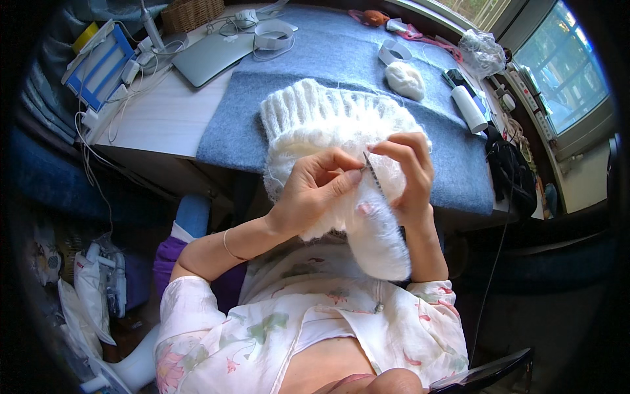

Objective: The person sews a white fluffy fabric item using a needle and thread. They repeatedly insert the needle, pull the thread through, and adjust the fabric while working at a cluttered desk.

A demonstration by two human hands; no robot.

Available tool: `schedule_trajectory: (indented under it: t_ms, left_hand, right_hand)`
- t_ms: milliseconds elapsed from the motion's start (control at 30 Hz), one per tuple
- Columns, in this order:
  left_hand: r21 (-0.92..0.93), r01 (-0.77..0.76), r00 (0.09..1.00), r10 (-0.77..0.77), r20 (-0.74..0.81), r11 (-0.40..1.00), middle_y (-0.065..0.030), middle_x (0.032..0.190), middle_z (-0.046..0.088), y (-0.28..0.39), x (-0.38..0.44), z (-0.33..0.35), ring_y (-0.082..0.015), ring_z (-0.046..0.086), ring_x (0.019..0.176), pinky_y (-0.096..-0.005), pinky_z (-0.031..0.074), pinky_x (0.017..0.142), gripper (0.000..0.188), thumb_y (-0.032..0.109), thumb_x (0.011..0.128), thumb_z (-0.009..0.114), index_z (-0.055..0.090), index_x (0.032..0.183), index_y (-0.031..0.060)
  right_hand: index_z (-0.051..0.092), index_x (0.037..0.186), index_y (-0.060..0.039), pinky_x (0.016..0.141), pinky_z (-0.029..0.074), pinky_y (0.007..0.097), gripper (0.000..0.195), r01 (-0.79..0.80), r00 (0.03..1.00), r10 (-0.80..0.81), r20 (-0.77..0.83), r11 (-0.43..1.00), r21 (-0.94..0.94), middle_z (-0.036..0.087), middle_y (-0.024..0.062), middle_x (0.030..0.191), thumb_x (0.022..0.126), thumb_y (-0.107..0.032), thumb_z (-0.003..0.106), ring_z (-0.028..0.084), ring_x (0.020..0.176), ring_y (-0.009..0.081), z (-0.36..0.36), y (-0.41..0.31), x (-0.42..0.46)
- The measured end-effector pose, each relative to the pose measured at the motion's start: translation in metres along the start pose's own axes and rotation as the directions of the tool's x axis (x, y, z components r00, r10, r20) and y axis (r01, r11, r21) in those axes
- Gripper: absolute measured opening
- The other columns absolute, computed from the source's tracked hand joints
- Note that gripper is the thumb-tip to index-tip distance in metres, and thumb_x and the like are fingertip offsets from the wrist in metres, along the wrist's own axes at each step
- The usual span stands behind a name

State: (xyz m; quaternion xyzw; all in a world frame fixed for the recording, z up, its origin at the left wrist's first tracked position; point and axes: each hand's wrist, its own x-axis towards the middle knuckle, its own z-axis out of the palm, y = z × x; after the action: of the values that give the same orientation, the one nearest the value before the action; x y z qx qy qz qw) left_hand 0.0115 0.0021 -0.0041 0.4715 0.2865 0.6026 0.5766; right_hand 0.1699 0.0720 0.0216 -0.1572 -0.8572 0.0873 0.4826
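A fluffy white knitted garment (344, 115) with a ribbed edge lies over the front of the table, partly hanging off it. My left hand (317, 189) pinches a thin needle tip and the knitting between thumb and index finger. Just to its right, a dark needle (374, 172) carrying stitches slants down toward my right hand (411, 172). That hand has its index finger raised near the needle tips; its lower fingers curl behind the knitting, and their grip is hidden. A narrow fluffy white knitted piece (379, 241) hangs below the needles, in front of my chest.
A blue felt cloth (330, 49) covers much of the table. On it are a ball of white yarn (405, 81), a coiled white band (393, 51) and a white cylinder (468, 109). A closed laptop (214, 56) and tangled cables lie at the left; a black bag (514, 172) is at the right.
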Motion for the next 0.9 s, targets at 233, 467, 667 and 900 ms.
schedule_trajectory:
  t_ms: [233, 467, 667, 900]
  left_hand:
    - [0.066, -0.114, 0.989, 0.119, -0.084, 0.991, -0.0039, 0.094, 0.059, 0.004, 0.002, -0.002, -0.0071, 0.055, 0.083, -0.0183, 0.046, 0.071, 0.013, 0.009, 0.087, 0.055, 0.057, 0.098, 0.0027]
    - [0.083, -0.105, 0.994, 0.101, 0.047, 0.991, -0.0054, 0.091, 0.061, -0.005, 0.003, -0.009, -0.0085, 0.057, 0.083, -0.0210, 0.047, 0.073, 0.014, 0.012, 0.086, 0.057, 0.061, 0.097, 0.0039]
    - [0.071, -0.028, 0.999, 0.031, -0.043, 0.997, -0.0046, 0.090, 0.063, 0.002, 0.002, -0.004, -0.0068, 0.056, 0.079, -0.0199, 0.047, 0.071, 0.016, 0.010, 0.085, 0.058, 0.061, 0.098, 0.0017]
    - [0.021, -0.061, 0.991, 0.063, -0.117, 0.998, -0.0035, 0.087, 0.063, 0.003, 0.003, -0.005, -0.0057, 0.056, 0.075, -0.0191, 0.047, 0.068, 0.013, 0.010, 0.085, 0.058, 0.061, 0.096, 0.0035]
  right_hand:
    - [0.068, 0.077, -0.0135, 0.060, 0.032, 0.0285, 0.034, 0.116, 0.975, -0.152, -0.161, 0.970, -0.214, 0.048, 0.0002, 0.069, 0.055, -0.039, 0.074, 0.042, 0.065, 0.0150, -0.002, 0.006, -0.015]
    - [0.067, 0.076, -0.0121, 0.061, 0.034, 0.0284, 0.024, 0.130, 0.988, -0.134, -0.077, 0.990, -0.046, 0.051, 0.0013, 0.070, 0.055, -0.022, 0.072, 0.045, 0.066, 0.0150, 0.006, 0.000, -0.013]
    - [0.059, 0.066, -0.0069, 0.057, 0.031, 0.0295, 0.021, 0.021, 0.973, -0.036, -0.230, 0.997, -0.068, 0.047, 0.0015, 0.058, 0.068, -0.026, 0.068, 0.041, 0.058, 0.0166, 0.001, 0.010, -0.015]
    - [0.062, 0.065, -0.0092, 0.057, 0.028, 0.0286, 0.021, 0.082, 0.982, -0.097, -0.165, 0.992, -0.094, 0.045, -0.0007, 0.054, 0.065, -0.029, 0.071, 0.039, 0.056, 0.0144, 0.001, 0.005, -0.014]
